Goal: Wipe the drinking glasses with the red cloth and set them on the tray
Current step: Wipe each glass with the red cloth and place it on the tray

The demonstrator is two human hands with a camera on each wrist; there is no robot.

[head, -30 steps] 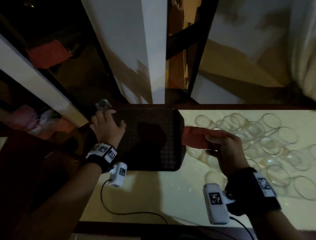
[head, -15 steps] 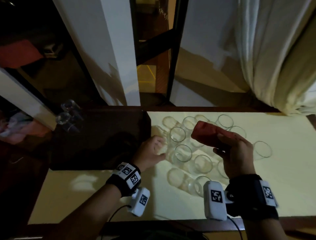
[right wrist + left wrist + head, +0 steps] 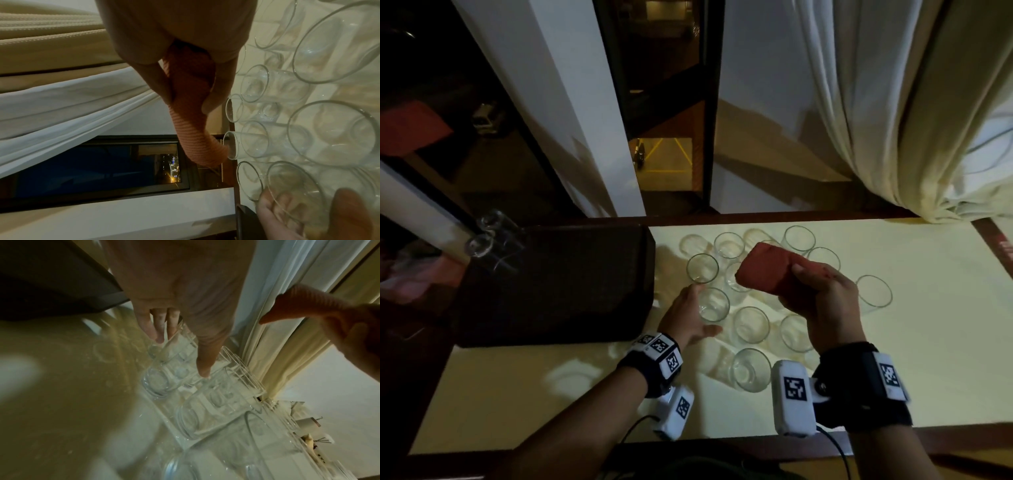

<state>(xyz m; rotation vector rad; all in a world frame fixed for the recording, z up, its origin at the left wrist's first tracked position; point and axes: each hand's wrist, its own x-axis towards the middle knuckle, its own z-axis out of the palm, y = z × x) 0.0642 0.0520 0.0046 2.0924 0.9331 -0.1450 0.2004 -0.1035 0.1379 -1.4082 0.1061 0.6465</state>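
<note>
Several clear drinking glasses (image 3: 751, 323) stand clustered on the cream table. My left hand (image 3: 700, 308) grips the glass (image 3: 712, 305) nearest the tray, fingers on its far side and thumb on its near side; the left wrist view shows this glass (image 3: 176, 344) between them. My right hand (image 3: 822, 301) holds the folded red cloth (image 3: 763, 270) above the cluster, clear of the glasses. The same cloth (image 3: 193, 113) hangs from that hand in the right wrist view. The dark tray (image 3: 551, 284) lies to the left, with two glasses (image 3: 482, 240) at its far left corner.
A cream curtain (image 3: 893, 120) hangs down to the table's far right corner. A window frame and white wall run behind the table. One glass (image 3: 873, 294) stands apart on the right. The table's dark wooden edge (image 3: 722, 448) is close to me.
My left hand left the tray's far left corner, crossed right to the cluster and took hold of a glass. The right hand kept the cloth raised. The head view swung right.
</note>
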